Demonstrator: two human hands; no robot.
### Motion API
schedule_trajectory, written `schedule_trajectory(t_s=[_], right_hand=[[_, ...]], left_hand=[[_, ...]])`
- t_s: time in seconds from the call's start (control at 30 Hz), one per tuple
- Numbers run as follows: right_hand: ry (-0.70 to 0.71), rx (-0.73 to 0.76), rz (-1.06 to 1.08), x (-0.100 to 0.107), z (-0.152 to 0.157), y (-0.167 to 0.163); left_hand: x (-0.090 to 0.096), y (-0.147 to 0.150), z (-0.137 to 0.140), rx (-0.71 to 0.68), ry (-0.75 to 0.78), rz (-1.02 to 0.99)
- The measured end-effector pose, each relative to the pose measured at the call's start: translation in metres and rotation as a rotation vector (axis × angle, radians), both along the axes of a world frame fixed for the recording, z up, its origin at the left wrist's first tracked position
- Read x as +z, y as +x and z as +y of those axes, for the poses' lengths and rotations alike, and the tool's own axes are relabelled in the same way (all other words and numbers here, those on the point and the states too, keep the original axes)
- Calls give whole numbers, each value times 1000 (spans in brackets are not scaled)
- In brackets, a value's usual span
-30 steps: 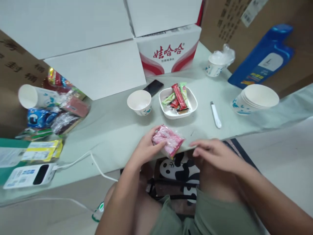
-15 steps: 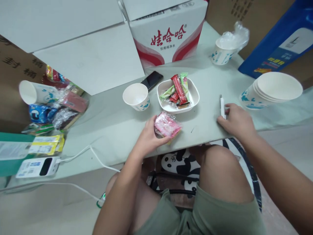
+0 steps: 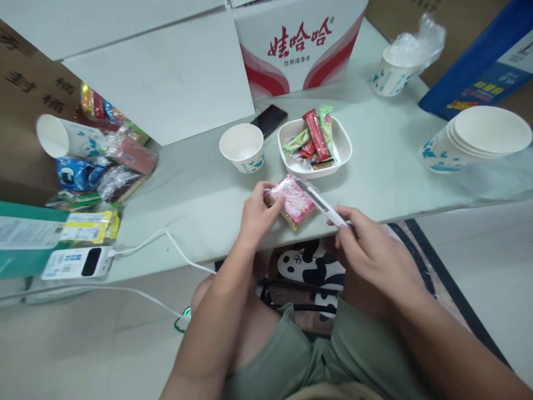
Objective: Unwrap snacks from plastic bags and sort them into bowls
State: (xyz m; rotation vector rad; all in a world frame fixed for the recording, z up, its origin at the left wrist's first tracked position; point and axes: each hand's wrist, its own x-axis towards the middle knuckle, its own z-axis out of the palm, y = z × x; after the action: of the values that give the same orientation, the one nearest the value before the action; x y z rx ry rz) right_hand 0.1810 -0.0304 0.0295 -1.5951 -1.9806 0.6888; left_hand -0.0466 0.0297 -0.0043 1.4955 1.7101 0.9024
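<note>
My left hand (image 3: 260, 214) grips a pink pack in clear plastic wrap (image 3: 293, 199) by its left side, near the table's front edge. In my right hand (image 3: 364, 239) is a white utility knife (image 3: 326, 209), its tip pointing up and left at the pack's upper right corner. Whether the blade touches the wrap I cannot tell. Just behind the pack stands a white bowl (image 3: 343, 145) with several wrapped snack sticks (image 3: 317, 136) in it. A paper cup (image 3: 242, 149) is left of the bowl.
A black phone (image 3: 270, 119) lies behind the cup. Stacked paper cups (image 3: 466, 139) and a blue container (image 3: 466, 66) are on the right. A white power bank (image 3: 77, 263) with a cable (image 3: 183, 253) sits at the left front. Boxes (image 3: 308, 50) line the back.
My right hand has lifted the utility knife off the table and brought it left to the pack. My left hand still holds the pack. The view has shifted slightly.
</note>
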Motion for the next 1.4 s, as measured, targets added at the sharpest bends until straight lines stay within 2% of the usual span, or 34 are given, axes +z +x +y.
schedule_trajectory(t_s=[0.1, 0.2, 0.3, 0.43, 0.5, 0.57, 0.63, 0.73, 0.83, 0.93, 1.03, 1.13, 1.23, 1.3, 1.4], right_hand=[[95, 51, 1, -4, 19, -25], [104, 121, -142, -6, 23, -27], [73, 153, -336, -9, 4, -4], [193, 215, -342, -14, -29, 42], [241, 119, -350, -13, -33, 60], [236, -90, -420, -10, -22, 72], [161, -285, -526, -7, 0, 80], [24, -348, -653, -4, 40, 92], [-16, -368, -667, -9, 64, 104], [169, -318, -568, -19, 67, 99], [380, -34, -355, -23, 58, 62], [409, 338, -230, -20, 52, 9], [362, 430, -223, -15, 55, -22], [330, 368, -199, -16, 57, -19], [317, 206, -89, -27, 58, 8]], left_hand=[[-3, 0, 1, 14, -1, -18], [-5, -2, 2, 24, -2, -28], [-5, -3, 2, 35, -9, -26], [-1, -5, 4, 41, -23, 9], [2, -6, 4, 70, -26, 71], [6, -5, 4, 126, -41, 206], [10, -3, 2, 160, -68, 351], [16, 2, -2, 122, -78, 406], [19, 2, -5, 115, -55, 342], [15, -2, -4, 74, 61, 244], [8, -5, 1, -120, 191, 142], [5, -2, 7, -221, 140, 86], [6, 1, 11, -113, 94, -75], [9, -1, 13, 12, 84, -272], [11, -10, 14, 200, 22, -577]])
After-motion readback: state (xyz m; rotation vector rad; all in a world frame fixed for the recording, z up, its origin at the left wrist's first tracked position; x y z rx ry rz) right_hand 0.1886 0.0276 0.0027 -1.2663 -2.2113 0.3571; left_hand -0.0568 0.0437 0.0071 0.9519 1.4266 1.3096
